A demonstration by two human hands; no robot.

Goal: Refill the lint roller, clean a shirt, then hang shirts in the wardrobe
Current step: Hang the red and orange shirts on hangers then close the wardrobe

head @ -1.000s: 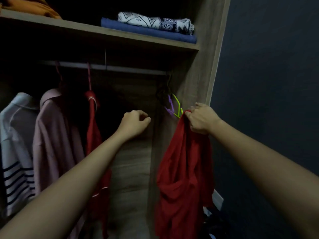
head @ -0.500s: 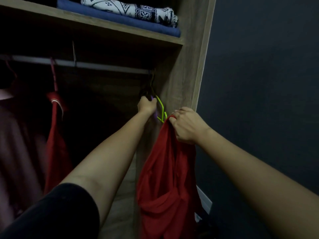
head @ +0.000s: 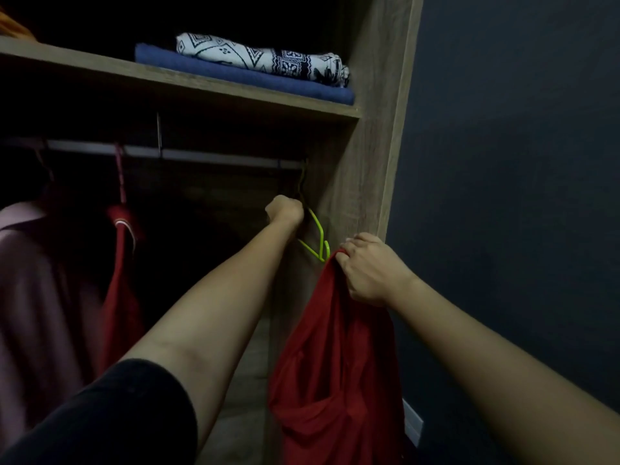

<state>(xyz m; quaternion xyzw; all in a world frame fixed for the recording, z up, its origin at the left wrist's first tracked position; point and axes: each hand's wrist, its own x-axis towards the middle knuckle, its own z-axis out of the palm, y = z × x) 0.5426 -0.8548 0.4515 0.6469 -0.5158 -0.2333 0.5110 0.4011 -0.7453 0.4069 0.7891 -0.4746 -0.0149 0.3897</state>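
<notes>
My right hand [head: 370, 270] is closed on the top of a red shirt [head: 335, 370], which hangs limp in front of the wardrobe's right side panel [head: 365, 182]. My left hand [head: 285, 209] reaches into the wardrobe and is closed around a yellow-green hanger [head: 317, 239] near its neck. The hanger's hook hangs from the right end of the clothes rail [head: 208, 156]. Its lower corner shows just left of the shirt's top. The lint roller is not in view.
A red garment [head: 122, 283] and a pink shirt [head: 33, 297] hang on the rail to the left. Folded blue cloth [head: 241, 75] and patterned cloth [head: 261, 57] lie on the shelf [head: 188, 87] above. A dark wall [head: 510, 196] stands at right.
My left hand went from mid-air into the wardrobe's right end and closed on the yellow-green hanger. My right hand kept hold of the red shirt. The view shifted right.
</notes>
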